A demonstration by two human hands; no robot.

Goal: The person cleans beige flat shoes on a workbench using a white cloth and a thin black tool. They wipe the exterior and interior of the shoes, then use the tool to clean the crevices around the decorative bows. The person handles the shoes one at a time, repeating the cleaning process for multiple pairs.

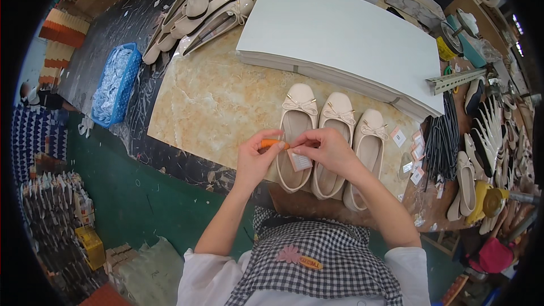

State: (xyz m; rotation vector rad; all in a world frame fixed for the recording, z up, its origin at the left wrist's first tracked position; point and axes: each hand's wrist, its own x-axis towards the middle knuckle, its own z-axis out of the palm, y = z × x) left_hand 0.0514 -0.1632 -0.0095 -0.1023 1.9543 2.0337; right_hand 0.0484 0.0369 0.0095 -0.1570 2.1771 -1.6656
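Three beige ballet flats with thin bows stand side by side on the marbled board (198, 107), toes pointing away from me: a left flat (299, 93), a middle flat (338, 104) and a right flat (372, 119). Over the left flat, my left hand (256, 156) is closed around a small orange tool (268, 143), whose full shape my fingers cover. The thumb and fingers of my right hand (331, 150) pinch close to the tool's tip. Below that pinch, a small white tag (301, 161) hangs over the left flat's opening.
A long stack of white boards (340, 28) lies behind the flats. More beige shoes (198, 17) are piled at the far left, near a blue basket (116, 85) of pale scraps. Several loose tags (418, 153) and black cords (443, 139) are on the right.
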